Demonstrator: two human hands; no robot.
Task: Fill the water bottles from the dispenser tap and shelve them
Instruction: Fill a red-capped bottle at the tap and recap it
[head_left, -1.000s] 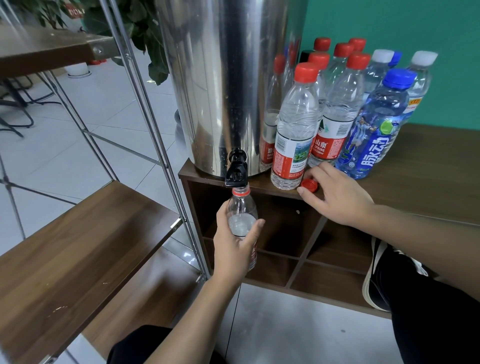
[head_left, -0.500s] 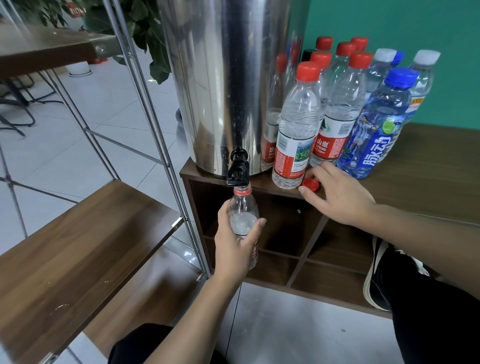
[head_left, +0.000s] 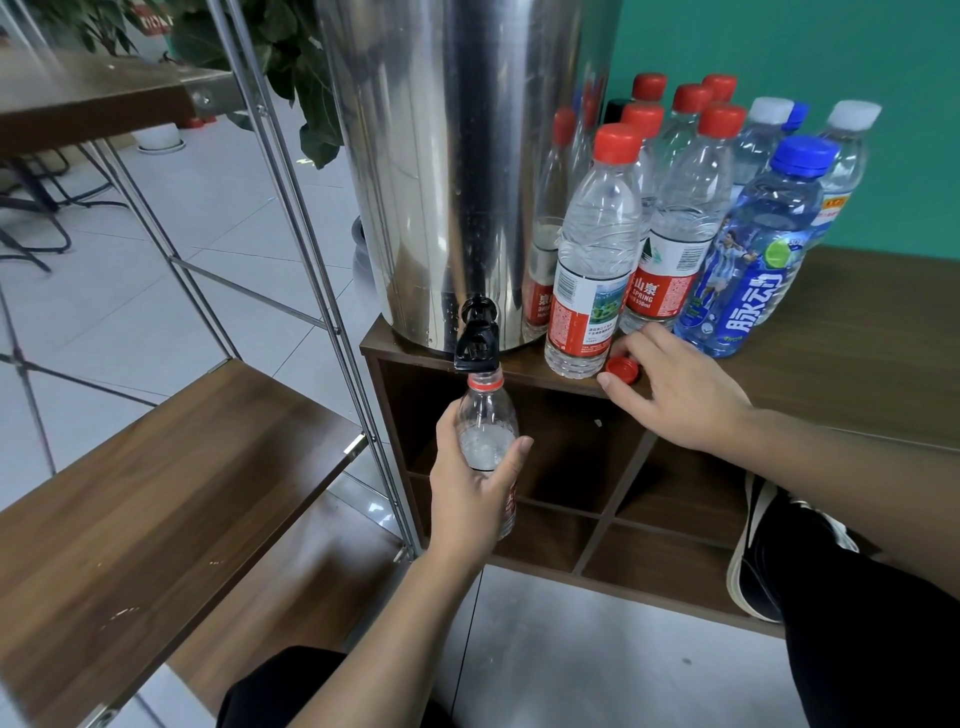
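Observation:
My left hand (head_left: 467, 499) grips a clear plastic bottle (head_left: 485, 415) with a red neck ring, held upright with its mouth right under the black tap (head_left: 478, 343) of the steel dispenser (head_left: 457, 156). Water fills the bottle up to about its shoulder. A loose red cap (head_left: 622, 369) lies on the cabinet top (head_left: 857, 364). My right hand (head_left: 680, 395) rests palm down there, thumb and forefinger on either side of the cap. Several capped bottles (head_left: 592, 249) stand beside the dispenser, among them a blue-labelled one (head_left: 753, 260).
A metal-framed rack with wooden shelves (head_left: 156, 493) stands to the left, its post close to the cabinet corner. Open cubbies lie below the cabinet top. A black-and-white shoe (head_left: 763, 561) is at lower right. A leafy plant (head_left: 291, 67) is behind the rack.

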